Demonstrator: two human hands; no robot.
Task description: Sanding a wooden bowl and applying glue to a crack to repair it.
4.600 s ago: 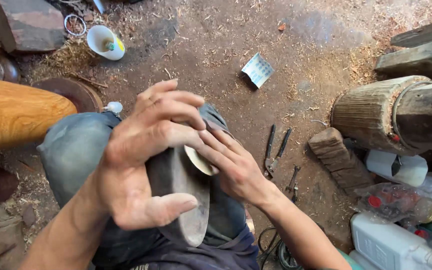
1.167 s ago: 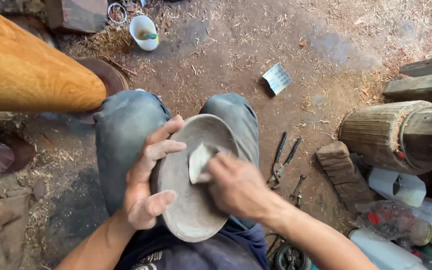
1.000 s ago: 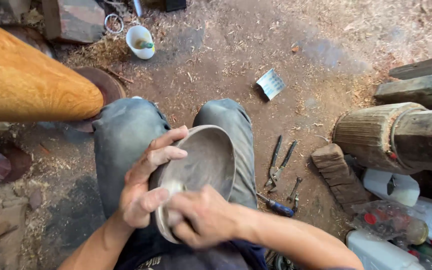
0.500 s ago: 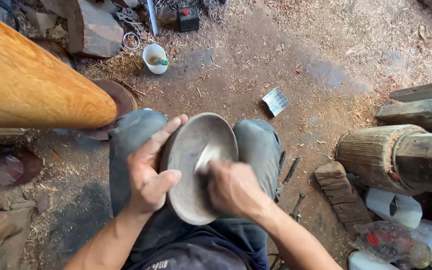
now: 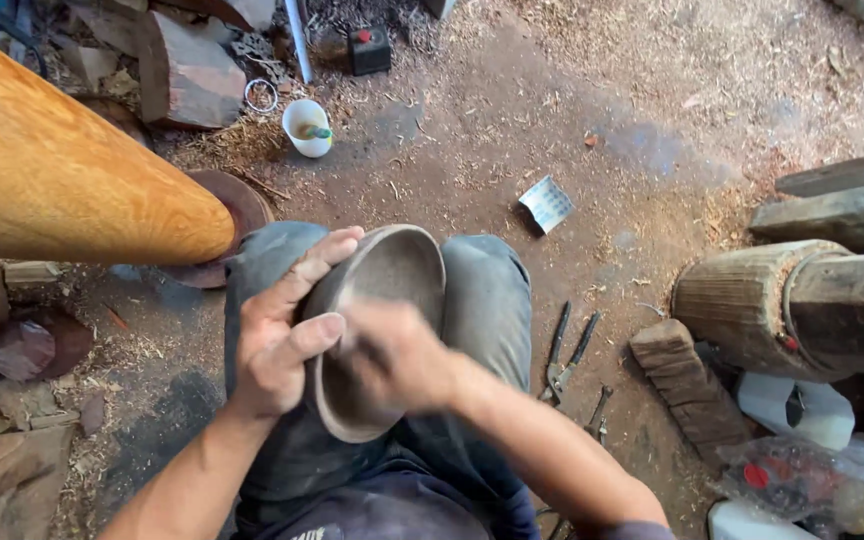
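1. Left hand [image 5: 277,340] grips the rim of a grey-brown wooden bowl [image 5: 392,275]: fingers curled over the far-left edge, thumb pressed across the near side. Closed firmly on the bowl.
2. The bowl rests on the person's lap, tilted, hollow side facing up, between the knees in grey trousers [image 5: 487,300].
3. Right hand [image 5: 392,355] lies inside the bowl's hollow, blurred by motion. Fingers look bent against the inner surface; cannot tell whether anything is held under them.
4. Right of the right hand, on the dirt floor [image 5: 652,130]: a pair of pliers [image 5: 567,345] lying open, just beside the right knee.
5. Further right: a ribbed wooden block [image 5: 687,385] and a round log stump [image 5: 742,300], near each other.
6. Beyond the bowl, ahead of both hands: a small square of sandpaper [image 5: 546,203] on the ground.
7. Ahead and left of the left hand: a white cup [image 5: 306,127] with something green in it, standing among wood shavings.
8. Left of the left hand: a large polished orange-brown timber [image 5: 62,180], rounded at its end, well above the floor litter.
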